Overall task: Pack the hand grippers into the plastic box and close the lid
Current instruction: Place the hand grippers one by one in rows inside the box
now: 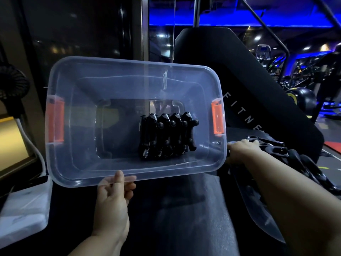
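Hand grippers stand packed in a tight black row at the right end of the plastic box, with room left on its clear floor beside them. The box is held up and tilted toward the camera above the person's lap, with orange latches at both short ends. The left hand pinches the near rim, its fingers showing through the plastic. The right hand reaches just past the box's right corner onto a heap of loose grippers. Its fingers curl over one of them, and the grip looks closed, though the back of the hand hides most of it.

Packing appears to be midway, with one row in and more waiting outside. The next move calls for lifting a gripper over the right rim and setting it beside the row, handles aligned and springs kept from snagging.

The lid, also clear, seems to lie under the right forearm and beneath the heap, so it would have to be emptied before it can close the box. A black padded bench rises behind, a white device and a cable lie at left, and gym machines glow blue in the distance.
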The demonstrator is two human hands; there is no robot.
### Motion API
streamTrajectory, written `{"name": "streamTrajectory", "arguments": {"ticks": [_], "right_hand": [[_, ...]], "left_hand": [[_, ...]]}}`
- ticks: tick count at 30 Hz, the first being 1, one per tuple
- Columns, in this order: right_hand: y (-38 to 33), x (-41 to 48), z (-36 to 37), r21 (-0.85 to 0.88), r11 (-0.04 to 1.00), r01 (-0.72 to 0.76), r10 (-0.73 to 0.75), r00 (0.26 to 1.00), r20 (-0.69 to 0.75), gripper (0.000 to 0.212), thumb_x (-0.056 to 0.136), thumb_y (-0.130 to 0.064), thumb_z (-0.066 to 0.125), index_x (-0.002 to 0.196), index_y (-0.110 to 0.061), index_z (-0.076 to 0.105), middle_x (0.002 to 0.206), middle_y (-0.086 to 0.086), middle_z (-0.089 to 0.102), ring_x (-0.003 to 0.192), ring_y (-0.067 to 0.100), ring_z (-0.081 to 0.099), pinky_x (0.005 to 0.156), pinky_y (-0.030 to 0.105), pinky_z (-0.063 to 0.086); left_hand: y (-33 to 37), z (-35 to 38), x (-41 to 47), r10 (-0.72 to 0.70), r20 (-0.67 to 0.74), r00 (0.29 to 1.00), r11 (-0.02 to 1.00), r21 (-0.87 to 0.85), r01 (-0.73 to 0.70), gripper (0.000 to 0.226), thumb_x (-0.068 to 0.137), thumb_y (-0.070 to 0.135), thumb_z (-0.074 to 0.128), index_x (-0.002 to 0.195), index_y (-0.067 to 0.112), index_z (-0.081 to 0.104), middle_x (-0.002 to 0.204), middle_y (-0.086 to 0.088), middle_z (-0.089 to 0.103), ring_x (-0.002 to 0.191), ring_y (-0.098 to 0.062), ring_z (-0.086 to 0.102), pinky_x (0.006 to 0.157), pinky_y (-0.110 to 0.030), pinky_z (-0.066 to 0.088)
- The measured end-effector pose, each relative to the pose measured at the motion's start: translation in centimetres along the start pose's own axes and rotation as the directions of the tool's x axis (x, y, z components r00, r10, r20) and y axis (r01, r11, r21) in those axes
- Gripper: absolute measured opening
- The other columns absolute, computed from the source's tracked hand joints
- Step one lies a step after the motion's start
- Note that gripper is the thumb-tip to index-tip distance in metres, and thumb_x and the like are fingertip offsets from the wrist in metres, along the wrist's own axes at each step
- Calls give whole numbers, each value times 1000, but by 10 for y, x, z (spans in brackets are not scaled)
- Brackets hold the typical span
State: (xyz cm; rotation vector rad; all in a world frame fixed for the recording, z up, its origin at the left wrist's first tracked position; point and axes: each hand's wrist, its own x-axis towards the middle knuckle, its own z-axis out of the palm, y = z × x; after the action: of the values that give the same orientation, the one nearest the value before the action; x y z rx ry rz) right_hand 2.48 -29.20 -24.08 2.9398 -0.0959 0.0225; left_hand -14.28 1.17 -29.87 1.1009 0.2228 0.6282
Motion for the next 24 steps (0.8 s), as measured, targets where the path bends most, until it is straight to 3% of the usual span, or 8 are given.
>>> {"name": "streamTrajectory", "arguments": {"ticks": [7, 15, 19, 24], "right_hand": [[1, -9, 2, 1, 1000, 30, -29, 998, -50, 66, 61, -84, 40, 116, -48, 53, 121, -19, 58, 119, 21, 42, 94, 51, 27], [2, -21, -5, 170, 985, -15, 45, 984, -172, 69, 59, -85, 50, 118, -50, 55, 111, -12, 63, 121, 19, 41, 100, 45, 26], [3, -27, -10, 240, 970, -34, 82, 978, -191, 76, 52, -83, 57, 120, -50, 55, 117, -10, 62, 120, 22, 44, 96, 42, 33], [10, -36, -14, 461, 887, -25, 130, 972, -198, 81, 35, -78, 64, 111, -49, 60, 106, -14, 65, 107, 19, 57, 88, 36, 49]], "left_hand": [[-1, 0, 1, 9, 4, 1000, 1000, 9, -9, 11, 97, 28, 44, 90, 21, 49, 84, -2, 67, 77, -12, 57, 74, -28, 43], [-2, 0, 1, 12, 11, 1000, 1000, 14, -12, 11, 98, 28, 43, 89, 21, 48, 85, -3, 67, 77, -13, 57, 74, -28, 43], [-2, -1, 2, 8, 13, 1000, 1000, 18, -9, 11, 98, 27, 44, 89, 22, 48, 87, -4, 66, 78, -14, 57, 75, -29, 44], [-2, 0, 1, 8, 6, 1000, 1000, 14, -9, 11, 98, 26, 44, 89, 23, 48, 86, -3, 66, 76, -13, 56, 73, -27, 43]]}}
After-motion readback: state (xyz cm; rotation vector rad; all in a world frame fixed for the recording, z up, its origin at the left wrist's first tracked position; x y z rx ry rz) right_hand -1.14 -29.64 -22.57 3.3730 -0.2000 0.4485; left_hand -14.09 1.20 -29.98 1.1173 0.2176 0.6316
